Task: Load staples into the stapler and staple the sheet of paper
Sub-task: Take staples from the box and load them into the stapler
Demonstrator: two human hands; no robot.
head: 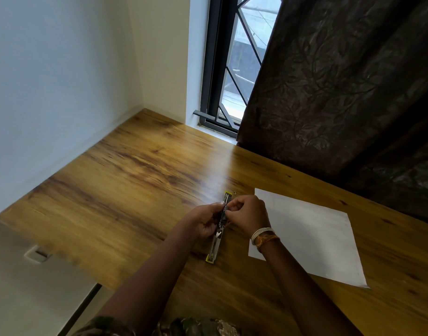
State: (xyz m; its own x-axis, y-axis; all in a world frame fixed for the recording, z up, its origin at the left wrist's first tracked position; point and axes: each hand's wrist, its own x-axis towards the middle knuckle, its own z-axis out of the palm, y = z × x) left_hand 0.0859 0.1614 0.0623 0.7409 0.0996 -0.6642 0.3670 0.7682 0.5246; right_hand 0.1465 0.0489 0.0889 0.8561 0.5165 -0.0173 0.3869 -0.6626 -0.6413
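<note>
A yellow and metal stapler [215, 246] lies swung fully open and flat on the wooden table [125, 180], its two halves in one long line. My left hand [204, 221] grips its middle from the left. My right hand [248, 214] pinches at the hinge area from the right, fingers closed; what it holds there is hidden. A white sheet of paper [310, 238] lies flat just right of my right hand. A few loose staples [234, 191] sit by the stapler's far end.
A dark patterned curtain [341, 93] hangs along the table's far right edge. A barred window [234, 69] stands at the back. White walls close off the left side and the table's left edge drops off.
</note>
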